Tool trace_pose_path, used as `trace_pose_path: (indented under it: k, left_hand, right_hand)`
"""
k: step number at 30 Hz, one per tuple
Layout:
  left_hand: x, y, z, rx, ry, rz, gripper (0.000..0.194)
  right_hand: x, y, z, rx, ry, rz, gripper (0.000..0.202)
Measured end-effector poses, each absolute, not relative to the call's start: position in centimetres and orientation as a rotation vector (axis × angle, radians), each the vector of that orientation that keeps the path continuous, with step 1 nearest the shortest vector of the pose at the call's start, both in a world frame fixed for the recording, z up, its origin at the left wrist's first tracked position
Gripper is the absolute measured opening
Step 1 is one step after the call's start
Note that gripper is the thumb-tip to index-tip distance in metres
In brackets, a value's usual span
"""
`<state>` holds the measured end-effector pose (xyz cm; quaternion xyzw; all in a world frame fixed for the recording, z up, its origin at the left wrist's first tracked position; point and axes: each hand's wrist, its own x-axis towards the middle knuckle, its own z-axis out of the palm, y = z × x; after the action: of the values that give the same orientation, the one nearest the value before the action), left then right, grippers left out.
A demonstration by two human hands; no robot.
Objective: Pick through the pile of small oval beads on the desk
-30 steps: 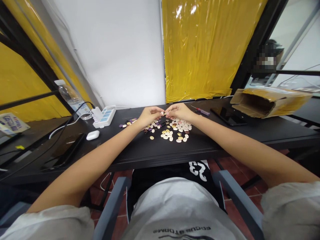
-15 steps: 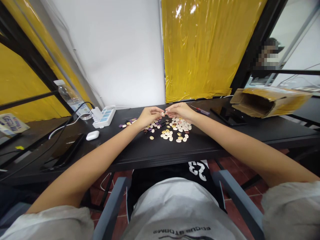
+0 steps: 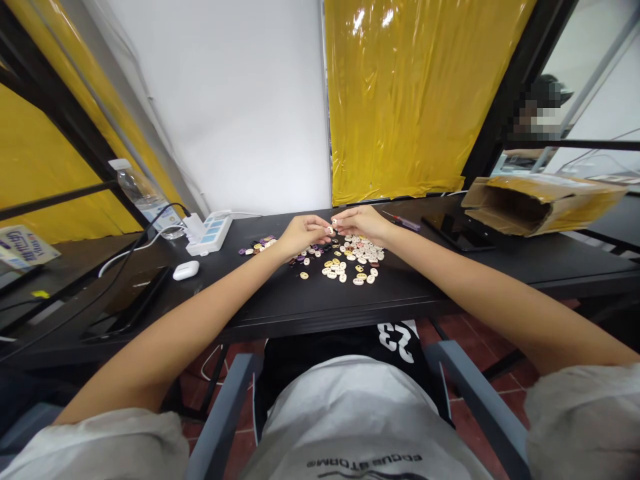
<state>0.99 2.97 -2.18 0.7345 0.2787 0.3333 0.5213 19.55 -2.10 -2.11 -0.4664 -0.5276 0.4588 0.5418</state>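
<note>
Above the black table (image 3: 280, 297), my left hand (image 3: 305, 233) pinches a small pale oval piece (image 3: 330, 230) between its fingertips. Close beside it, my right hand (image 3: 357, 221) grips another small pale piece (image 3: 335, 223). The fingertips of both hands nearly meet. Below and around them lie many flat oval pieces, like buttons: a cream pile (image 3: 367, 251) under the right hand, a few cream and yellow ones (image 3: 334, 270) nearer the front edge, and purple, white and brown ones (image 3: 263, 245) by the left wrist. One yellowish piece (image 3: 304, 275) lies apart.
On the left are a power strip (image 3: 215, 233), a white earbud case (image 3: 186, 270), a bottle (image 3: 145, 197), cables and a dark tablet (image 3: 130, 303). On the right are a screwdriver (image 3: 405, 222), a dark phone (image 3: 457, 233) and an open cardboard box (image 3: 540, 207). A person (image 3: 543, 110) is behind.
The fingertips have shifted slightly to the right. The two small pale pieces now show separately, one at each hand's fingertips.
</note>
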Motion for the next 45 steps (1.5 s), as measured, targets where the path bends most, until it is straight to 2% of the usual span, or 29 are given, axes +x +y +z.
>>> trace_pose_path:
  k: [7,13,21,28,31,39,45]
  left_hand:
    - [1.0,3.3,-1.8,1.896,0.745,0.891,0.005]
    - [0.6,2.5,-1.4,2.230,0.733,0.821,0.016]
    - [0.9,1.8,-1.6,2.585,0.553,0.756,0.017]
    - [1.0,1.9,-1.7,2.796,0.355,0.690,0.041]
    - [1.1,1.8,-1.7,2.837,0.292,0.609,0.045]
    - [0.6,2.1,-1.6,2.935,0.445,0.665,0.033]
    - [1.6,1.5,-2.0,2.898,0.434,0.726,0.019]
  right_hand:
    - [19.7,-1.9,-2.2,-1.168,-1.262,1.001,0.004]
    - [19.6,-2.1,-2.2,-1.365,-1.522,0.813,0.008]
    - [19.6,-2.7,-1.8,-1.405,-1.744,0.595,0.007]
    - [19.7,-2.8,-1.5,-1.402,-1.817,0.515,0.013]
    - [19.7,-2.9,-1.4,-1.435,-1.818,0.498,0.016]
    - [19.7,-2.8,-1.5,-1.506,-1.791,0.477,0.008]
    - [20.0,-2.3,-1.8,-1.485,-1.792,0.522,0.012]
